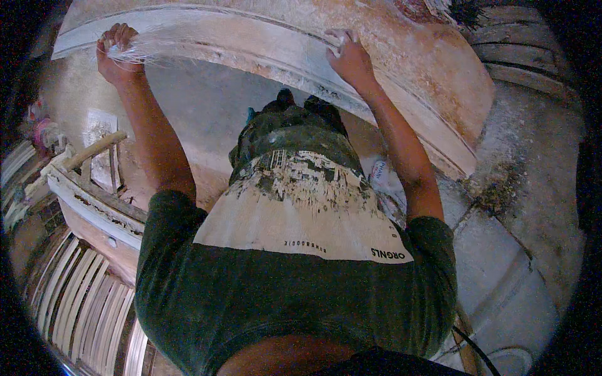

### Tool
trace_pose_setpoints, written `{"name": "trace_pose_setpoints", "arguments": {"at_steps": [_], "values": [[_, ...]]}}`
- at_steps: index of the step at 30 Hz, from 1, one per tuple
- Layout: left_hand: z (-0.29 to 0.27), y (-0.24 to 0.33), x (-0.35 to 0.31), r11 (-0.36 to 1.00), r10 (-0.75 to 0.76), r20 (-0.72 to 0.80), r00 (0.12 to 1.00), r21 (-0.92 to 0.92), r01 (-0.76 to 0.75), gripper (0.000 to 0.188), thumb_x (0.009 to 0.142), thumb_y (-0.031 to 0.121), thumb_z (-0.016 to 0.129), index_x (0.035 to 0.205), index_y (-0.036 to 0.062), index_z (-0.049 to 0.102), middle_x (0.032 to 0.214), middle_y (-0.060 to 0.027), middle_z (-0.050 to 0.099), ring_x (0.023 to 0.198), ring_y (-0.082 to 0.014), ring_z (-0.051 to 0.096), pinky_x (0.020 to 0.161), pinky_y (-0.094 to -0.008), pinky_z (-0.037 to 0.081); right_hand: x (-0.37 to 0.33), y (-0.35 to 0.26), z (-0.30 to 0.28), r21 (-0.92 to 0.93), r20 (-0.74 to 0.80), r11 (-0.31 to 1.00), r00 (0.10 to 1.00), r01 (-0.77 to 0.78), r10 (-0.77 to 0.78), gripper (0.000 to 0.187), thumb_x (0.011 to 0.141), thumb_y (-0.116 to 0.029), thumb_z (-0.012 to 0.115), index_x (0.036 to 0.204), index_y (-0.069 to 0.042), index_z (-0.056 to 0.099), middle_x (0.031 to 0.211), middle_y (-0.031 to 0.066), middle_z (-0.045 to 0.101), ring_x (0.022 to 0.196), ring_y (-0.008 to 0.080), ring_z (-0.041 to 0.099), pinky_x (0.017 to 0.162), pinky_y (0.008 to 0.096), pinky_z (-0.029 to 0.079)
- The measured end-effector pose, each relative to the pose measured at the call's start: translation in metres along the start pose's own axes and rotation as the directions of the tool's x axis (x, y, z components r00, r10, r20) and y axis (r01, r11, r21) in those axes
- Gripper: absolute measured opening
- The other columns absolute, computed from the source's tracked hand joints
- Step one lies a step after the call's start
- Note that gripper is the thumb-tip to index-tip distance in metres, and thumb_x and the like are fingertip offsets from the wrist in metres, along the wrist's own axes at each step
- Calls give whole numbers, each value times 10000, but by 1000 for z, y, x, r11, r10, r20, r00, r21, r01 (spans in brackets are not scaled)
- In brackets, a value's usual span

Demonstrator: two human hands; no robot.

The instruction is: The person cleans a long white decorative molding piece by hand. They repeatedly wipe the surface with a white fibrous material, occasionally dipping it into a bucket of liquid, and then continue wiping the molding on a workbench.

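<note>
My left hand point(121, 57) is closed round a loose bundle of white fibres point(157, 49), whose fine strands fan out to the right. They spread over the left part of a long curved moulding point(251, 39), pale and smeared with whitish material. Farther right along that moulding is my right hand point(351, 61), its fingers curled in and whitened at the tips. Whatever lies between those fingers, if anything, is too small to make out. Both arms reach forward, well apart.
Beyond the moulding spreads a broad stained surface point(401, 44). At left stands a pale curved piece point(94, 203) with a wooden stick point(94, 150) across it, above a row of pale slats point(81, 301). Grey slabs point(501, 282) lie at right, near dark debris point(501, 188).
</note>
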State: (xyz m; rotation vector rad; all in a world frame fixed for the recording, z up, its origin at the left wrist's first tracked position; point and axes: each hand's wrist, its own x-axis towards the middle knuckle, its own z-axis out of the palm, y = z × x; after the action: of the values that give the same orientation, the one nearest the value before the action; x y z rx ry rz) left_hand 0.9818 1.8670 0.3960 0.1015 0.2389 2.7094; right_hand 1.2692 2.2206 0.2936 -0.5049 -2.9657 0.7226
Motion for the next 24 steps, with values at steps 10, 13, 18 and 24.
{"name": "trace_pose_setpoints", "arguments": {"at_steps": [10,13,18,24], "values": [[63,-120,-27,947,-304,18,952,-106,305,154,848,159,481,739,59,440,693,-37,367,607,-151,332,493,-270,322,2,-119,20,647,-263,612,886,455,-381,799,710,-334,782,1343,-53,383,1216,145,524,1076,254,529,949,347,423],[87,-121,-14,964,-264,121,957,15,264,146,857,170,488,763,65,451,700,-31,371,622,-154,336,496,-275,323,4,-128,-1,855,241,513,933,-73,-268,698,758,-339,729,1335,-105,413,1022,138,608,959,279,599,901,377,453],[96,-111,-2,944,-205,78,976,278,176,164,893,204,479,793,75,464,702,-33,369,624,-161,338,499,-292,318,-32,-69,-40,763,218,638,970,-103,-104,388,847,-376,621,1136,-117,621,852,118,654,831,261,641,795,348,489],[41,-118,12,923,-230,17,973,322,213,207,924,240,455,801,74,461,697,-37,371,604,-160,335,501,-289,314,-106,2,-103,358,48,922,990,-144,136,242,897,-246,567,1074,-119,672,1002,107,675,828,237,655,760,314,503]]}}
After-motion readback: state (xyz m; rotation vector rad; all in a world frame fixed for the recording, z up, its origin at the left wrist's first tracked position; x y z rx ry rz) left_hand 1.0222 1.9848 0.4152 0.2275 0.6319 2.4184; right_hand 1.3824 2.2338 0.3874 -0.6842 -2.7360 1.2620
